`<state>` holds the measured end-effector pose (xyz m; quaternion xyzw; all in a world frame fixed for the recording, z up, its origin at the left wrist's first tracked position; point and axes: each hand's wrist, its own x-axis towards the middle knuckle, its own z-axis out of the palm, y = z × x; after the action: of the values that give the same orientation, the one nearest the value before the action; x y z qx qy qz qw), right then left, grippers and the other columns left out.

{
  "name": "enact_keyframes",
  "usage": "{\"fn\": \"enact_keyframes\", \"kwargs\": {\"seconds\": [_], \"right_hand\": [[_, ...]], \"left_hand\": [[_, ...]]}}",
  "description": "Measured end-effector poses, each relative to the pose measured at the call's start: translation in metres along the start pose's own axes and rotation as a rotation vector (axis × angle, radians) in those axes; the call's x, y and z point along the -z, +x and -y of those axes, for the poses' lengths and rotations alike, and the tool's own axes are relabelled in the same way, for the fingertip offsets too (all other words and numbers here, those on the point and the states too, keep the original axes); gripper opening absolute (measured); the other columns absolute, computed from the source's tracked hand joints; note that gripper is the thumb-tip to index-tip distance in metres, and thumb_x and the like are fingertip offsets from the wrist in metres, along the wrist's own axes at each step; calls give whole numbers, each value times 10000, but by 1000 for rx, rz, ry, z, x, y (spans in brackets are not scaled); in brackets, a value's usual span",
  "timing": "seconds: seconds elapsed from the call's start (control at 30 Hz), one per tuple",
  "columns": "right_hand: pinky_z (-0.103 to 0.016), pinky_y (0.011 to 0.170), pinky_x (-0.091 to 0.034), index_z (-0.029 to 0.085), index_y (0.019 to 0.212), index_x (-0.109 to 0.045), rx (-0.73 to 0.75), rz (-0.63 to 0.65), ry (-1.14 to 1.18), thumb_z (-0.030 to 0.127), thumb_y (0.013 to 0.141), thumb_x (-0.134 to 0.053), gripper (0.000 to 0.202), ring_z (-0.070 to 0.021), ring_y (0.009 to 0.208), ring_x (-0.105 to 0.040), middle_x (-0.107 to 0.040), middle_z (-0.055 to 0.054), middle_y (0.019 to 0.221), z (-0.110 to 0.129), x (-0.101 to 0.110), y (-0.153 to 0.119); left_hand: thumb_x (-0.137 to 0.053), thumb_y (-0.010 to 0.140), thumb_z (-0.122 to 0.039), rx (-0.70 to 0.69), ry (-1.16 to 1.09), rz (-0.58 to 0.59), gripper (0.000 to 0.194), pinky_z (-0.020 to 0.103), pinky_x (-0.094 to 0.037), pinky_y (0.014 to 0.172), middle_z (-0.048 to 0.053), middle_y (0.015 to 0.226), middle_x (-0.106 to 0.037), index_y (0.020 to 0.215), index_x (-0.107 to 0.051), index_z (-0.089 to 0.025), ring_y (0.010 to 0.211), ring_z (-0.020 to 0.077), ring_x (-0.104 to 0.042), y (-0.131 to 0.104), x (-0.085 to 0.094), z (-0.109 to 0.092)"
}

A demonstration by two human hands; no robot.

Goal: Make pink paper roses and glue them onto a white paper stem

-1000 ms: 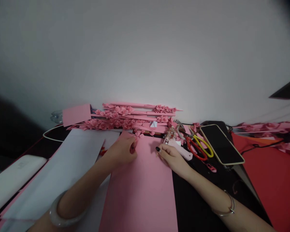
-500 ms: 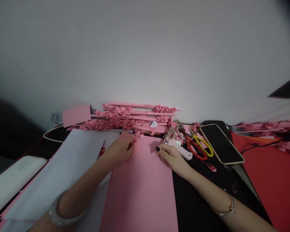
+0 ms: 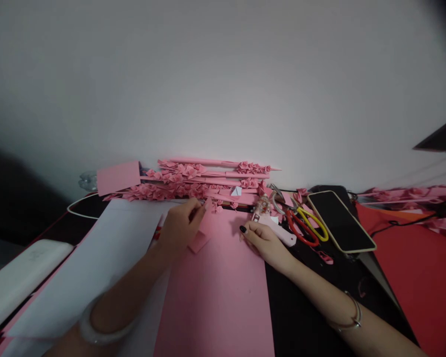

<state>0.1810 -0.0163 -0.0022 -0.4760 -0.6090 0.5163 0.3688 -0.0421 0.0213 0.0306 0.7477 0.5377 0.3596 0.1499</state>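
My left hand (image 3: 179,224) is closed on a small folded piece of pink paper (image 3: 199,242), part of which shows below the fingers, above the big pink sheet (image 3: 219,292). My right hand (image 3: 264,242) lies at that sheet's right edge, thumb against curled fingers; what they pinch, if anything, is too small to make out. Just behind it lies a pale pink glue gun (image 3: 278,231), its nozzle end toward the wall. Small pink paper flowers (image 3: 216,204) sit at the sheet's far edge.
Pink paper flower stems (image 3: 186,189) are piled along the wall. Right of the glue gun lie red-handled pliers (image 3: 301,229), yellow-handled pliers (image 3: 315,224) and a phone (image 3: 342,220). White sheets (image 3: 85,267) and a white box-like object (image 3: 26,275) lie left; red paper (image 3: 423,277) lies right.
My left hand has drawn back to the left and turned, and the folded pink paper now shows under its fingers. My right hand stays nearly still.
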Motion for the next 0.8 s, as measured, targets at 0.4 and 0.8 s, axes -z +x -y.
{"fn": "enact_keyframes", "kwargs": {"seconds": [0.4,0.8], "right_hand": [[-226,436,-163,189,684,-434,25,46,54,548,849,-512,403,-68,449,-240,-312,84,518,0,1,-1],[-227,404,-163,202,656,-408,-13,-27,14,509,881,-475,387,-68,414,-235,-308,82,493,-4,-1,-1]], "left_hand": [[-571,811,-460,309,-838,393,304,209,-481,407,-70,569,-515,783,-447,-183,414,106,-584,-8,-20,-12],[-608,773,-481,388,-858,553,340,286,-554,609,20,710,-630,823,-597,-146,627,153,-649,-14,-30,-12]]}}
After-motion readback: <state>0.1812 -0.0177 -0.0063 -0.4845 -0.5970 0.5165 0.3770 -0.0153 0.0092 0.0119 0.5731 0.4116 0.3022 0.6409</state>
